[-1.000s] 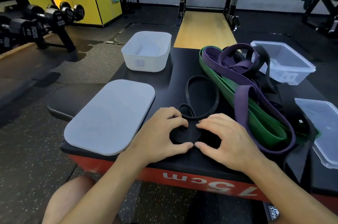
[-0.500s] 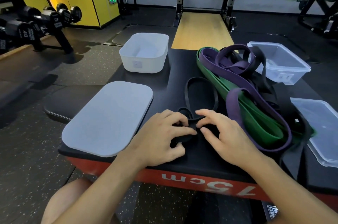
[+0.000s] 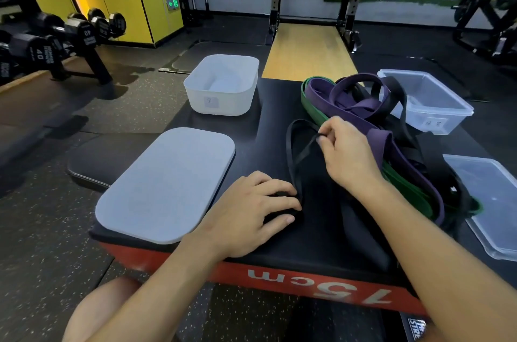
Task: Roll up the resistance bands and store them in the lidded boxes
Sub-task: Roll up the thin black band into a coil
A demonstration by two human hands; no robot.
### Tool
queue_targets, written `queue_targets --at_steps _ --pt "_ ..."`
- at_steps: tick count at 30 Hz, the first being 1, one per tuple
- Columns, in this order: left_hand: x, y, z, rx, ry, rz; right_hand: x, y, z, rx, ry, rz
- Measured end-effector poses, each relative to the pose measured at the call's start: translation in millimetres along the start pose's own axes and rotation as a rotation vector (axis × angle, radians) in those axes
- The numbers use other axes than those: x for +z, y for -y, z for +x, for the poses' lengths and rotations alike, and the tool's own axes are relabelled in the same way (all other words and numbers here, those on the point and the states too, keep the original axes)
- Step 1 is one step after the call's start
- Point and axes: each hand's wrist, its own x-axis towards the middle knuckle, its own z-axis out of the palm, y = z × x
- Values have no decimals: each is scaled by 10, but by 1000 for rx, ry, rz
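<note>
Black and thin, the resistance band [image 3: 291,151] is lying on the dark tabletop [image 3: 274,106] near its front edge, with its rolled end sitting under the left hand [image 3: 251,210]. That hand's fingers [image 3: 282,203] are curling over the roll and pressing it down, probably so the turns are not springing loose. Just beyond, the right hand [image 3: 347,151] is pinching the loose strand between thumb and forefinger and lifting it off the surface. It seems to be drawing the strand straight so it can feed into the roll without a twist. To the left, the white lid [image 3: 165,185] is lying flat beside the work, leaving the white box [image 3: 221,84] behind it open for a finished roll. On the right, the purple band [image 3: 377,140] and green band [image 3: 402,188] are waiting in a tangled heap with other dark bands, and the clear lid [image 3: 492,202] is resting at the tabletop's right edge. Farthest back on the right, the clear box [image 3: 425,101] is standing open too.
</note>
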Motion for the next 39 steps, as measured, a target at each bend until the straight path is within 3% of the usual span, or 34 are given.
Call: queue_targets --at_steps 3,6,10,13,19,28,31,33,36,39 --pt "-2 2 3 -3 5 -4 36 18 172 -60 -62 -11" --pt "3 11 9 -4 7 -9 76 27 284 -293 -54 111" --pt "22 25 9 -5 5 -18 150 5 388 -522 40 -116" --pt "29 29 9 -12 3 -22 240 -106 380 -403 152 -96" --pt "24 32 12 -14 7 -26 160 5 345 -27 0 -126" --pt "22 27 8 -11 1 -39 -322 65 479 365 553 -537" --pt "18 25 10 -13 -2 -49 -262 61 443 381 602 -606" --pt "10 24 9 -18 -1 -49 -212 91 424 369 544 -615" --pt "5 22 6 -21 5 -47 -140 86 431 347 431 -474" --pt "-2 22 17 -22 15 -40 -91 146 468 431 391 116"
